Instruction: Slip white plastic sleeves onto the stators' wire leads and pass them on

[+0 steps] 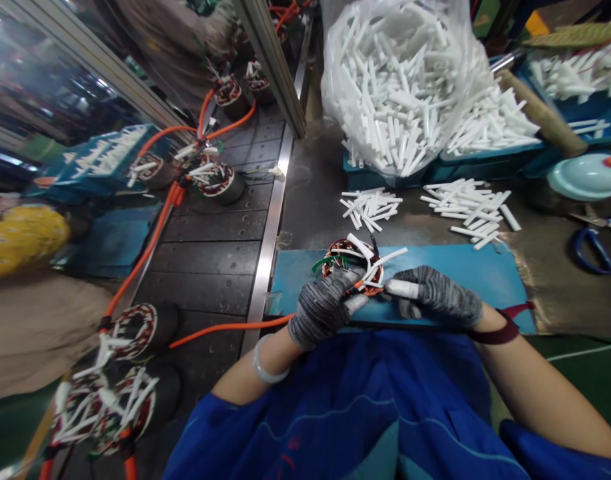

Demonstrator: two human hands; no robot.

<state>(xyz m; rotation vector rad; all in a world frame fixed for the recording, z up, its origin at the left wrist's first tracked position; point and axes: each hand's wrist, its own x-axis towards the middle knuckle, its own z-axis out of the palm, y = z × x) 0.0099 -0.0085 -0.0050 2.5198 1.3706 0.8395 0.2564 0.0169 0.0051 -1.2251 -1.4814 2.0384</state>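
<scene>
A motor stator (330, 252) with copper windings rests on a blue mat (445, 260) in front of me. White sleeves (396, 256) and a green strip (327, 261) stick out of it. My left hand (323, 307), in a grey knit glove, is closed at the stator's near left side, around an orange cable (265, 325). My right hand (430, 293), gloved alike with white fingertips, pinches at the stator's right edge. Whatever lies between its fingertips is too small to make out.
Loose white sleeves (370, 208) lie beyond the mat, below a plastic bag (400, 87) of sleeves. Blue-handled scissors (591, 250) and a light-blue lidded container (585, 177) are at right. On the left, a slatted conveyor (205, 257) carries several stators (220, 187); a co-worker's yellow sleeve (28, 240) shows beyond.
</scene>
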